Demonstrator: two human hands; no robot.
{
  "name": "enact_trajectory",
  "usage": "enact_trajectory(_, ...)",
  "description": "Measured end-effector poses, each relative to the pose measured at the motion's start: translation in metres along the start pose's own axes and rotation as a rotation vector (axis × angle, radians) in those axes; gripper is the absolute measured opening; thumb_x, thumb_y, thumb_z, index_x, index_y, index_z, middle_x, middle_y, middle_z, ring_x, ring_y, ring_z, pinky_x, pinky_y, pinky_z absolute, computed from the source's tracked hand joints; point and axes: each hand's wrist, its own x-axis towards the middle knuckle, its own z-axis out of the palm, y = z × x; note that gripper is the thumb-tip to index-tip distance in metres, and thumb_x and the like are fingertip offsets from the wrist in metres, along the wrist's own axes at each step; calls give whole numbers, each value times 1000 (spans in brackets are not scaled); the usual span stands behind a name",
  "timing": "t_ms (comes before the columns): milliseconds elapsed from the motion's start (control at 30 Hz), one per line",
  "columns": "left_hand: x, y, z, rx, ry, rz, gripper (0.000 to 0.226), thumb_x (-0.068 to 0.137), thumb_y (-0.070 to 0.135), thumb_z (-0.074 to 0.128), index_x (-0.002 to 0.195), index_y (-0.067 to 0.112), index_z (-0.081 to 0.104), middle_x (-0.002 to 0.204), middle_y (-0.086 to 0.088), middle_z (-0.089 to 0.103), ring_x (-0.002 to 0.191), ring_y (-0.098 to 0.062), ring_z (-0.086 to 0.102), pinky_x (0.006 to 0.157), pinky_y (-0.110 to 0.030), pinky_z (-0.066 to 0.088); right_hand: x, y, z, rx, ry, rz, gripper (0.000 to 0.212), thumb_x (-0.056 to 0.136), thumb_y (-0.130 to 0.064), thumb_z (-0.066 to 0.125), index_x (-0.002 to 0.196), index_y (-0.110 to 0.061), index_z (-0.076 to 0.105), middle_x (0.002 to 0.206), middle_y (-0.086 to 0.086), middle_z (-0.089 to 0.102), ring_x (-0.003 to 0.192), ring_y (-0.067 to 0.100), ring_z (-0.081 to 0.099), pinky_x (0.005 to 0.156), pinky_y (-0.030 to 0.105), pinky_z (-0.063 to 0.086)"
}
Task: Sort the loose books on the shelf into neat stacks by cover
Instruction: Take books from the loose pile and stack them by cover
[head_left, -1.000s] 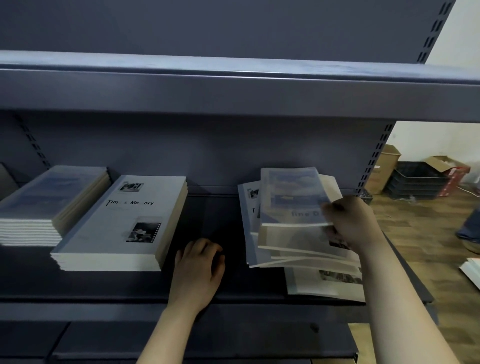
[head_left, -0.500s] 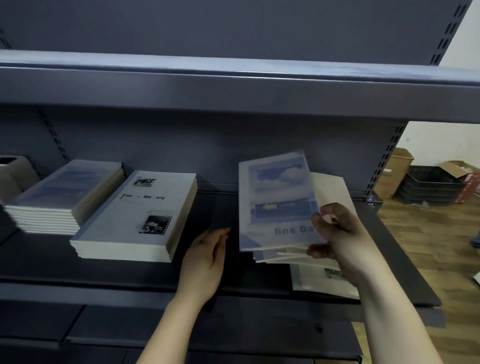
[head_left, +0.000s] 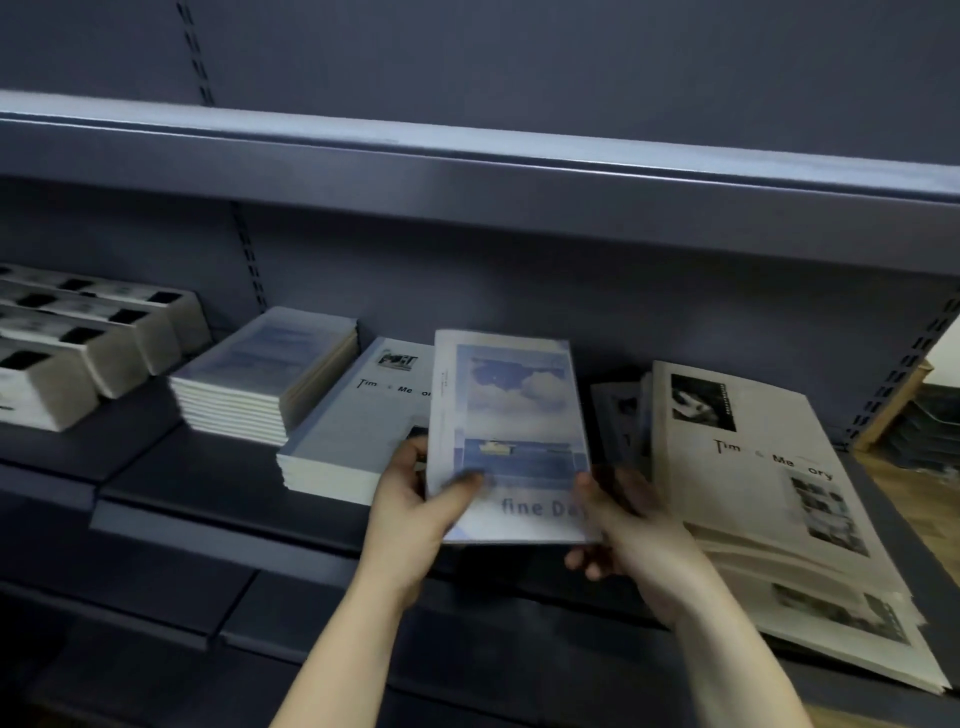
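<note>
A blue-sky book (head_left: 511, 431) titled "fine Day" is lifted above the shelf (head_left: 218, 488). My left hand (head_left: 415, 512) grips its lower left edge, thumb on the cover. My right hand (head_left: 631, 525) holds its lower right corner. Behind it lies a neat stack of white "Time Memory" books (head_left: 348, 431). Further left sits a neat stack of blue-sky books (head_left: 265, 376). To the right is a loose, fanned pile (head_left: 769, 499) with a white "Time Memory" book on top.
Grey-white boxes (head_left: 88, 343) with dark openings stand in a row at the far left of the shelf. An upper shelf (head_left: 467, 171) overhangs the books. Wooden floor and dark crates (head_left: 930, 431) show past the shelf's right end.
My left hand has risen from the shelf and taken hold of the blue-sky book. The book has moved left, off the loose pile and in front of the white stack. The view has shifted left.
</note>
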Motion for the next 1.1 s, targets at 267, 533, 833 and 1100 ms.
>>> enact_trajectory(267, 40, 13, -115, 10, 4, -17, 42, 65, 18, 73, 105, 11, 60, 93, -7, 72, 86, -23, 69, 66, -24, 52, 28, -14, 103, 76, -113, 44, 16, 93, -10, 59, 106, -19, 61, 81, 10, 71, 53, 24, 63, 41, 24, 43)
enact_trajectory(533, 84, 17, -222, 125, 93, -12, 35, 70, 39, 67, 99, 21, 66, 89, 1, 72, 83, -17, 68, 68, -30, 53, 56, -26, 207, 233, -120, 21, 18, 92, -1, 56, 107, -12, 60, 104, 21, 64, 61, 25, 66, 52, 27, 53)
enact_trajectory(833, 112, -17, -326, 1036, 251, 258, 12, 90, 34, 58, 85, 24, 64, 71, 9, 58, 64, -19, 58, 44, -18, 27, 90, -43, 273, 271, 15, 21, 17, 94, -4, 56, 110, -11, 60, 107, 13, 63, 97, 26, 65, 60, 27, 57)
enact_trajectory(1100, 129, -44, -337, 1209, 90, 445, 31, 83, 42, 44, 76, 20, 64, 78, 3, 58, 73, -22, 53, 61, -29, 30, 103, -46, 301, 129, 137, -51, 14, 93, -7, 59, 106, -9, 54, 101, 10, 63, 89, 22, 65, 70, 36, 58)
